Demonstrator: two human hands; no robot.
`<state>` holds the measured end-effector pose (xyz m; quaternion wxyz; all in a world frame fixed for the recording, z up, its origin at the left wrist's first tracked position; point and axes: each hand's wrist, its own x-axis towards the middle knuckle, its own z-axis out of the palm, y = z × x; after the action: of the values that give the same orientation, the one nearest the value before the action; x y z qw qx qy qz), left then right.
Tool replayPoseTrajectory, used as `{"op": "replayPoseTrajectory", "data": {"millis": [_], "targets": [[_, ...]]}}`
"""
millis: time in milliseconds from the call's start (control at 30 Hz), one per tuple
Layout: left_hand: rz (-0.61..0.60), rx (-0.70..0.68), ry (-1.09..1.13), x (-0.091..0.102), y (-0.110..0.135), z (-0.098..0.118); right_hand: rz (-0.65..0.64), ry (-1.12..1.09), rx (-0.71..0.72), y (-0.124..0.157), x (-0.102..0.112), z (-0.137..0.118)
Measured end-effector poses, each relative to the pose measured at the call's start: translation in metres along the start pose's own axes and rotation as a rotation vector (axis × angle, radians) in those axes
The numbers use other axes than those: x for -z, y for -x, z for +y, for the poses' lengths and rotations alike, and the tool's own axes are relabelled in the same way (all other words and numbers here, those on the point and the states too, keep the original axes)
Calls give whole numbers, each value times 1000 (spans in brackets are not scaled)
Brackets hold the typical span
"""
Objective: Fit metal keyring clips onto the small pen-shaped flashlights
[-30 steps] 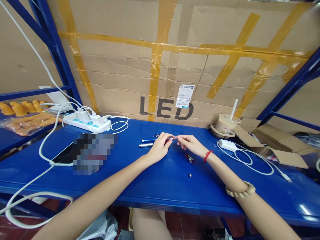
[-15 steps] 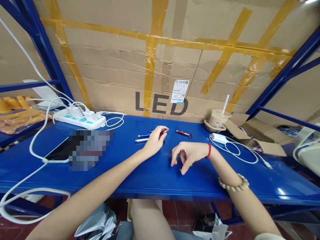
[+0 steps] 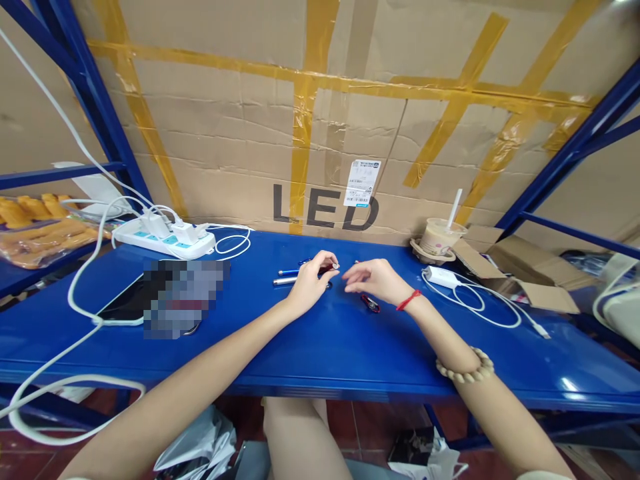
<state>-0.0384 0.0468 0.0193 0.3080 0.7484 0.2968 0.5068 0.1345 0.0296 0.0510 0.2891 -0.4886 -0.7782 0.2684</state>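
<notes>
My left hand [image 3: 309, 287] is closed, holding a small red tube [image 3: 330, 268] with a silvery end, which looks like a key-ring pen light. Just to the right, my right hand [image 3: 381, 281] points its fingertips towards that end, with a small gap between the hands. Its fingers are pinched together and somewhat blurred; whatever they hold is too small to make out. Under the right hand lies a red clip with metal parts [image 3: 371, 303]. Beside the left hand are a blue pen light [image 3: 289, 272] and a silver one [image 3: 284, 281], both partly covered.
On the blue table [image 3: 300, 353], a phone [image 3: 123, 293] and a power strip [image 3: 193, 245] with white cables lie left. Right are a drink cup with a straw [image 3: 440, 237], a white adapter with cable [image 3: 443, 277] and an open carton [image 3: 530, 267]. A large cardboard box [image 3: 225, 147] stands behind.
My right hand has moved up and away from me, its fingers now turned towards my left hand. It uncovers the red clip and hides most of the red pen light behind it.
</notes>
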Motion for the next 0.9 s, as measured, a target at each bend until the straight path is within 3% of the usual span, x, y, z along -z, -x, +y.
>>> {"op": "replayPoseTrajectory", "data": {"millis": [100,200,400,533,800,900], "targets": [[12,23,35,-1,0,-1,371,-52,101,-1,-2,-3],[1,62,83,-3,1,-1,520,-144,177,0,-9,-5],[-62,51,133,-5,4,-1,367,-20,333,2,-16,-7],[-59,30,118,-5,4,-1,319,-36,279,2,-13,-8],[-12,38,50,-4,2,0,453,-39,232,1,6,-8],[-16,29,51,-4,3,0,369,34,185,2,13,-5]]}}
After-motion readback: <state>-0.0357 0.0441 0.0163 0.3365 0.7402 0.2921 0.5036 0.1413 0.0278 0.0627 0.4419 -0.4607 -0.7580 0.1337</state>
